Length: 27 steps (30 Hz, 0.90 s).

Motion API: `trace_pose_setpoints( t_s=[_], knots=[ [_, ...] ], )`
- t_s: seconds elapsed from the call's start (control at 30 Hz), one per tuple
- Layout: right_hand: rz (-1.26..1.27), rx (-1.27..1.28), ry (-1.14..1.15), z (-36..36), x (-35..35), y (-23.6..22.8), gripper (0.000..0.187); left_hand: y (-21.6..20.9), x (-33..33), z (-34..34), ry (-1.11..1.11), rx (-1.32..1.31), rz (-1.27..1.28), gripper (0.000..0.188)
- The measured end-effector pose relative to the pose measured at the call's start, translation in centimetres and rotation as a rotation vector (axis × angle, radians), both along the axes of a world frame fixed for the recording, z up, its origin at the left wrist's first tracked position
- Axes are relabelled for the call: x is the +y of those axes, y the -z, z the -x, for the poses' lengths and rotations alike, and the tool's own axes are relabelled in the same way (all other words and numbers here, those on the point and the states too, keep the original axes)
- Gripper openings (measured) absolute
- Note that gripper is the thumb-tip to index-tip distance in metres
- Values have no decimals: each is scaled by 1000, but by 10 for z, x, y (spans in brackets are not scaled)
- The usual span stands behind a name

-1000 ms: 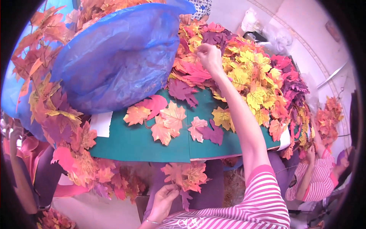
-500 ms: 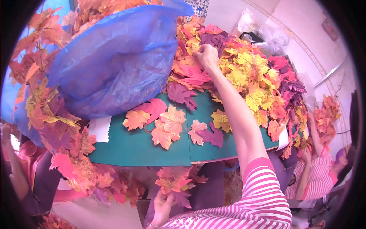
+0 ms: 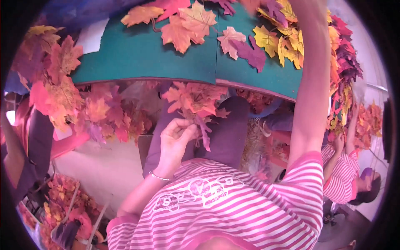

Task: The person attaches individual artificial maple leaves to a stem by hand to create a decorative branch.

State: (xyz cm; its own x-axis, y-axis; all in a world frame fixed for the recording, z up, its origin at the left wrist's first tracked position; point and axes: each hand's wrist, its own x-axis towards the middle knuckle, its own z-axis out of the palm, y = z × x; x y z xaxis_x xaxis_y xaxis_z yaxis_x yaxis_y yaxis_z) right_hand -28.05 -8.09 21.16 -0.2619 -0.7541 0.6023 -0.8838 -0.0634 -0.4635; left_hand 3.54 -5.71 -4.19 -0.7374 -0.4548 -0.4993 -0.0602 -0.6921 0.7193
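Observation:
Below the table's near edge, my left hand (image 3: 177, 135) is closed in a pinch on the stem of an artificial maple leaf garland (image 3: 196, 98). Its orange and red leaves spread above my fingers, and a purple one (image 3: 204, 132) hangs beside them. My right forearm (image 3: 308, 83) reaches up over the table's right part, and its hand lies beyond the upper edge of the picture. On the green tabletop (image 3: 146, 62) are pale orange leaves (image 3: 187, 27), a purple leaf (image 3: 252, 54) and yellow leaves (image 3: 266, 40).
A blue plastic bag (image 3: 79, 14) lies at the far left beside a white paper (image 3: 91, 36). Leaf garlands (image 3: 62, 91) hang off the left side. Another person in a striped shirt (image 3: 341, 173) works at the right. More leaves (image 3: 62, 196) fill the lower left.
The view has tilted down toward my lap. My right hand, which was at the leaf pile, has left the picture at the top. My left hand keeps its pinch on the garland.

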Motion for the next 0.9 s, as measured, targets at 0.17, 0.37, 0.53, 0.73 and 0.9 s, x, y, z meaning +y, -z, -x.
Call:
trace_pose_setpoints(
  t_s=[0.17, 0.37, 0.53, 0.73, 0.9],
  knots=[
    [-378, -301, -535, -170, 66, 109, 20, 6, 5, -12, 94, 92, 258, 12],
    [-444, -487, -9, -176, 161, 177, 16, -9, 14, 3, 140, 31, -112, 17],
    [-433, -705, 218, -192, 186, 188, 12, -17, 22, 8, 182, 0, -254, 20],
    [-447, -1023, 176, -174, 204, 184, 15, -12, 26, 14, 220, -48, -167, 20],
    [-629, -991, 79, -164, 196, 177, 22, -15, 25, 21, 277, -65, -173, 19]
  ],
)
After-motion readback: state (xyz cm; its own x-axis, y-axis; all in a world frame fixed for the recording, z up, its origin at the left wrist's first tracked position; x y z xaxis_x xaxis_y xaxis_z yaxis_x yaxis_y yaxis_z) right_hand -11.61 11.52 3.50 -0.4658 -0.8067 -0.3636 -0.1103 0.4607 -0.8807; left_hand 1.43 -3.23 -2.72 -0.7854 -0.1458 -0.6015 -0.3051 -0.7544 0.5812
